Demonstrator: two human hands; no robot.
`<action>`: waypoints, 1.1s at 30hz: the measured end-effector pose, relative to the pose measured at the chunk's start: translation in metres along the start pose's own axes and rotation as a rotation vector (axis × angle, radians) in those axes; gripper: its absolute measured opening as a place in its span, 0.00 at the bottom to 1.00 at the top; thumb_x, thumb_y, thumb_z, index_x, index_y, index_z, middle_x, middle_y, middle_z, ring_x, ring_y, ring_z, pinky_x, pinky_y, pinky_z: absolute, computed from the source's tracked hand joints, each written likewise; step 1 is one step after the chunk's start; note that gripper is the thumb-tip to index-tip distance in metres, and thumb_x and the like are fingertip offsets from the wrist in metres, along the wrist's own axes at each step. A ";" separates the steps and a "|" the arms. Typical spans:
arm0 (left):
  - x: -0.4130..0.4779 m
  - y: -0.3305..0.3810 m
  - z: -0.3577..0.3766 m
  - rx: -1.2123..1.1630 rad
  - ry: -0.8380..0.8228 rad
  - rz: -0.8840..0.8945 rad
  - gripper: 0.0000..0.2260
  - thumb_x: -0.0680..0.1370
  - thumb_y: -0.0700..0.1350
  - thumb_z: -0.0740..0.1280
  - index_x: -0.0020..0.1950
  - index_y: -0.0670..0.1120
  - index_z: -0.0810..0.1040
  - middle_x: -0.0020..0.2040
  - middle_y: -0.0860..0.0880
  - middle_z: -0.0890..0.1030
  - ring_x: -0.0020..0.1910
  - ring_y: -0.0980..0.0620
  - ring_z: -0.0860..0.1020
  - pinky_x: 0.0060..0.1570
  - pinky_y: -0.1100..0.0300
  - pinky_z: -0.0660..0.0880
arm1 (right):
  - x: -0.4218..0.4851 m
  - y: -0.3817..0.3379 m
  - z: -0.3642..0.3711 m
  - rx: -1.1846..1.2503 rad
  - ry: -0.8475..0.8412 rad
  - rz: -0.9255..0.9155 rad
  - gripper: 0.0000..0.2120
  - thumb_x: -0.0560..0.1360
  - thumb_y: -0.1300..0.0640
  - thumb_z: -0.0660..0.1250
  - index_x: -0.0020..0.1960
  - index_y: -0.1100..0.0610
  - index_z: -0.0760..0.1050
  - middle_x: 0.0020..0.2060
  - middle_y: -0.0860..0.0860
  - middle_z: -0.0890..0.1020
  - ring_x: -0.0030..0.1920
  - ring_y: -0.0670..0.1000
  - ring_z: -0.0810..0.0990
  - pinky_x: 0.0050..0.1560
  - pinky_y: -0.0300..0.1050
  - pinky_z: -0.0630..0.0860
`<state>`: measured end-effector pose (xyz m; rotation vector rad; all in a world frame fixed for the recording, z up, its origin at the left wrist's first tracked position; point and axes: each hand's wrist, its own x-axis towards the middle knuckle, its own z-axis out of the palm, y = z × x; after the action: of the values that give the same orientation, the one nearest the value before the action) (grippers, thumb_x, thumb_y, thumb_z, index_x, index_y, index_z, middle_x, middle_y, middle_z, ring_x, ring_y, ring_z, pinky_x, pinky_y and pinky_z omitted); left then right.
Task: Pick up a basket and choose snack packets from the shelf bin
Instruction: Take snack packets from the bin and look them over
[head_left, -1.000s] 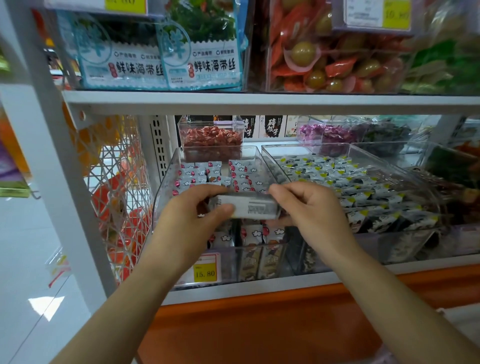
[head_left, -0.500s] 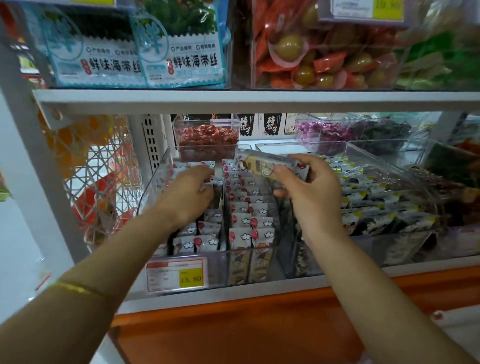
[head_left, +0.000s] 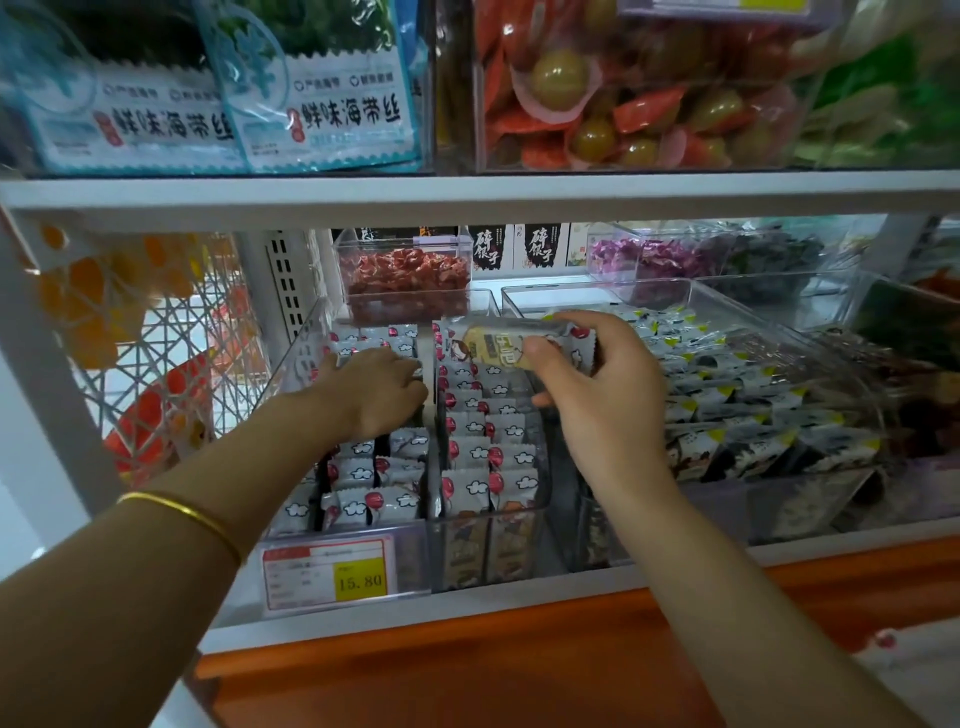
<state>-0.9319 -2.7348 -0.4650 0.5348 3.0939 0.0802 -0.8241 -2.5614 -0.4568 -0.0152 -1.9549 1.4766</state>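
– White foil with a yellow panel: the snack packet (head_left: 511, 344), lying sideways, serrated edge to the right. Where does it sit?

– In the air over the rear of the clear bin (head_left: 488, 515), above its right compartment. The right hand (head_left: 597, 387) pinches it, thumb underneath and fingers curled over the top.

– And the other hand?

– The left hand (head_left: 375, 391) is palm down inside the left compartment, resting on the packets there. Its fingertips are hidden among the wrappers, so I cannot tell whether it grips one. There is a gold bangle (head_left: 182, 513) on that wrist.

– Contents of the bin?

– Rows of white packets (head_left: 470, 488) printed with clouds and a red balloon, standing on edge on both sides of a clear divider. A price tag (head_left: 332, 577) reading 15.80 is fixed to the front, lower left.

– Surroundings?

– A small clear box of red sweets (head_left: 408, 280) sits behind the bin, raised over its back edge. Just to the right is a second clear bin (head_left: 691, 291) of black, white and yellow packets. A white wire lattice (head_left: 156, 364) closes the shelf on the left. The upper shelf (head_left: 467, 193) carries blue seaweed bags (head_left: 317, 109) and a box of orange and green sweets (head_left: 623, 104). Below it all runs an orange base (head_left: 467, 675).
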 end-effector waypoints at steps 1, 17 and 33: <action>-0.002 -0.001 0.001 0.006 0.002 -0.004 0.19 0.81 0.52 0.48 0.64 0.46 0.71 0.64 0.45 0.70 0.67 0.45 0.65 0.68 0.38 0.49 | 0.000 -0.002 0.001 -0.018 0.000 -0.020 0.16 0.73 0.55 0.69 0.59 0.58 0.75 0.52 0.50 0.79 0.51 0.55 0.80 0.52 0.56 0.78; -0.033 -0.002 0.003 -0.081 0.132 0.030 0.22 0.80 0.52 0.46 0.68 0.49 0.70 0.65 0.45 0.68 0.67 0.47 0.63 0.69 0.43 0.56 | 0.075 0.007 0.103 -0.564 -0.586 -0.248 0.11 0.72 0.63 0.70 0.51 0.59 0.70 0.43 0.51 0.73 0.46 0.52 0.74 0.41 0.44 0.68; -0.053 -0.005 0.011 -0.125 0.012 0.005 0.30 0.78 0.58 0.50 0.77 0.52 0.44 0.78 0.51 0.41 0.75 0.52 0.38 0.73 0.44 0.38 | 0.093 0.014 0.133 -0.795 -0.876 -0.307 0.13 0.77 0.68 0.59 0.56 0.60 0.79 0.58 0.55 0.80 0.58 0.52 0.77 0.54 0.41 0.69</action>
<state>-0.8840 -2.7569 -0.4768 0.5388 3.0725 0.2756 -0.9699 -2.6326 -0.4390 0.6399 -2.9470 0.4197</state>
